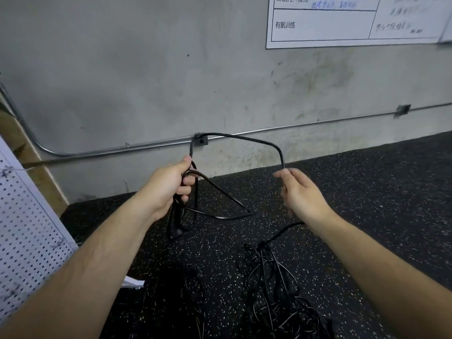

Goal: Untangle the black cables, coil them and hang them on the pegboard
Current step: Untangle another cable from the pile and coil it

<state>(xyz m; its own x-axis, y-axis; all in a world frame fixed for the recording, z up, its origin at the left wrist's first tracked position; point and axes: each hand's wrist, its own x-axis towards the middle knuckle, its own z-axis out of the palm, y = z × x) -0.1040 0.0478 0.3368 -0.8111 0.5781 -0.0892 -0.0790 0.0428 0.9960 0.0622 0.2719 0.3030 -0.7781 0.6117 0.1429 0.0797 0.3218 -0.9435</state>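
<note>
Grey concrete wall (pixel 122 69) above a black speckled floor (pixel 367 192). White pegboard (pixel 24 228) at far left. White wall chart (pixel 322 25) upper right; legible print reads "有氧训练", handwriting too blurred to read. Both forearms extend forward at mid-height. Tangled cable pile (pixel 274 289) lies on the floor below the right forearm. Left hand (pixel 168 187), fingers curled, grips several hanging loops of black cable (pixel 244 137). Right hand (pixel 300 194) pinches that cable between thumb and forefinger. The cable arches in the air between both hands.
</note>
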